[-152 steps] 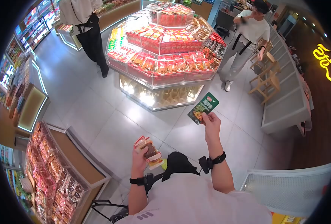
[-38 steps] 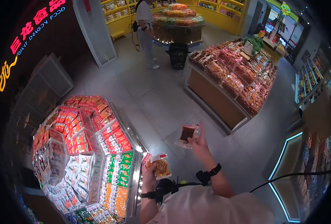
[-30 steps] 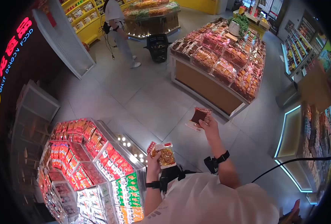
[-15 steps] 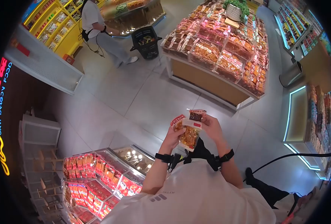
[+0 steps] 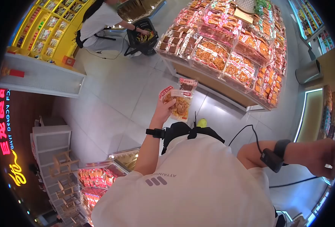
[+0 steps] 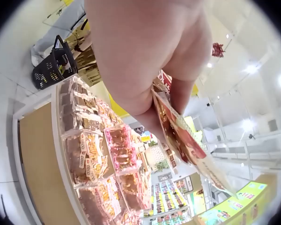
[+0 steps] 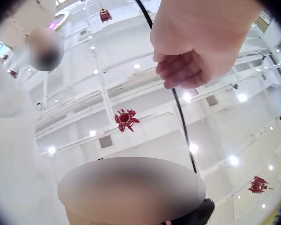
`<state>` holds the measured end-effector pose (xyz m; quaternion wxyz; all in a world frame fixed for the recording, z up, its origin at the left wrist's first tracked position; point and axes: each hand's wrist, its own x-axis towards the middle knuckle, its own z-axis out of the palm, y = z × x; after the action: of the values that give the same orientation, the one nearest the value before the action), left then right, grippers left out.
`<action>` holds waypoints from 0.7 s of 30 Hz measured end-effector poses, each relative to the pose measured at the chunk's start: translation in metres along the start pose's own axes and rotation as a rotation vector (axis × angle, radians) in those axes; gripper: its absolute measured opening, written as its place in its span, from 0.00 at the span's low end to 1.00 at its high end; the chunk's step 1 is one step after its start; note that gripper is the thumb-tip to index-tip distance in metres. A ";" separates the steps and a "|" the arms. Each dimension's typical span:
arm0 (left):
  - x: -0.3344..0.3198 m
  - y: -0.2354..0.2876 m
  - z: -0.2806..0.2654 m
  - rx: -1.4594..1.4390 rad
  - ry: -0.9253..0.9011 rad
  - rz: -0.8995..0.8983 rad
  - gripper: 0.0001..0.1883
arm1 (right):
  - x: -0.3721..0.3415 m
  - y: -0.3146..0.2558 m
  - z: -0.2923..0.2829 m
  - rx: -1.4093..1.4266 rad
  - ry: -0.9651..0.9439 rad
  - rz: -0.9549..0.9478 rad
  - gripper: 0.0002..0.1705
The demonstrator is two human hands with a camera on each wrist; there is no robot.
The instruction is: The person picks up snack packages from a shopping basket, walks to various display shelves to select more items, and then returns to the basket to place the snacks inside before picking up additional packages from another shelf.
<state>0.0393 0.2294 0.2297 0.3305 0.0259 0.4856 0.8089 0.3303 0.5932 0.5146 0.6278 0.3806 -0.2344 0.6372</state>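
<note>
My left hand (image 5: pixel 163 110) grips a fanned bunch of clear snack packets, its thumb across the front one. The front snack packet (image 5: pixel 181 106) shows orange-brown food under a red and white label. Behind it, a packet with dark brown contents (image 5: pixel 188 84) sticks up at the top. In the left wrist view the packets (image 6: pixel 185 136) appear edge-on below the left hand (image 6: pixel 145 56). Out at the far right, my right hand (image 5: pixel 320 157) has loosely curled fingers and holds no packet. A black cable (image 7: pixel 182 117) passes behind the right hand (image 7: pixel 196 47) in the right wrist view.
A display stand (image 5: pixel 212 72) heaped with packaged snacks is ahead. A person (image 5: pixel 99 22) bends over a black basket (image 5: pixel 143 41) at the upper left. Another snack display (image 5: pixel 95 178) stands at lower left, wooden chairs (image 5: pixel 63 162) beside it. A metal bin (image 5: pixel 307 72) is at right.
The dark brown packet has passed from my right hand into my left with the others. My right hand has swung far out to the right. The view has turned and neared the stand.
</note>
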 end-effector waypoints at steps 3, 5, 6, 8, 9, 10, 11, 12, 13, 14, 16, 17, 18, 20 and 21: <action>0.047 0.003 0.005 -0.031 0.005 -0.023 0.23 | 0.047 0.038 0.013 -0.429 -0.058 -0.321 0.07; 0.074 0.002 -0.005 -0.018 -0.018 0.002 0.21 | 0.074 0.079 0.030 -0.985 -0.005 -0.923 0.18; 0.084 0.005 -0.007 -0.017 -0.015 -0.016 0.21 | 0.100 0.044 0.033 -1.095 -0.287 -0.966 0.16; 0.112 0.014 -0.007 -0.003 -0.013 -0.015 0.20 | 0.101 0.071 0.020 -1.126 -0.292 -0.929 0.16; 0.127 0.018 -0.011 -0.005 -0.016 -0.025 0.20 | 0.103 0.080 0.013 -1.143 -0.292 -0.895 0.16; 0.146 0.023 -0.017 -0.003 -0.033 -0.045 0.21 | 0.102 0.093 0.007 -1.156 -0.292 -0.866 0.15; 0.165 0.030 -0.021 -0.003 -0.045 -0.056 0.22 | 0.101 0.109 0.000 -1.160 -0.289 -0.835 0.15; 0.179 0.037 -0.024 -0.007 -0.041 -0.058 0.22 | 0.099 0.125 -0.006 -1.166 -0.285 -0.797 0.15; 0.197 0.047 -0.026 -0.011 -0.054 -0.081 0.22 | 0.098 0.144 -0.010 -1.168 -0.280 -0.765 0.14; 0.220 0.060 -0.027 -0.013 -0.073 -0.099 0.22 | 0.097 0.164 -0.014 -1.168 -0.275 -0.742 0.14; 0.259 0.086 -0.023 0.012 -0.060 -0.057 0.23 | 0.093 0.204 -0.022 -1.173 -0.250 -0.690 0.13; 0.274 0.096 -0.021 0.027 -0.033 -0.019 0.23 | 0.093 0.226 -0.026 -1.169 -0.236 -0.653 0.13; 0.291 0.108 -0.022 0.024 -0.062 -0.017 0.24 | 0.091 0.247 -0.031 -1.165 -0.219 -0.613 0.13; 0.326 0.119 -0.033 0.027 -0.086 -0.009 0.25 | 0.087 0.287 -0.041 -1.155 -0.200 -0.541 0.12; 0.343 0.123 -0.036 0.024 -0.122 -0.010 0.25 | 0.088 0.306 -0.047 -1.151 -0.200 -0.506 0.12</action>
<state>-0.3039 0.3559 0.2136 0.3633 0.0767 0.4745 0.7981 0.0286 0.6528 0.6096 0.8382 0.0833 -0.4995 0.2024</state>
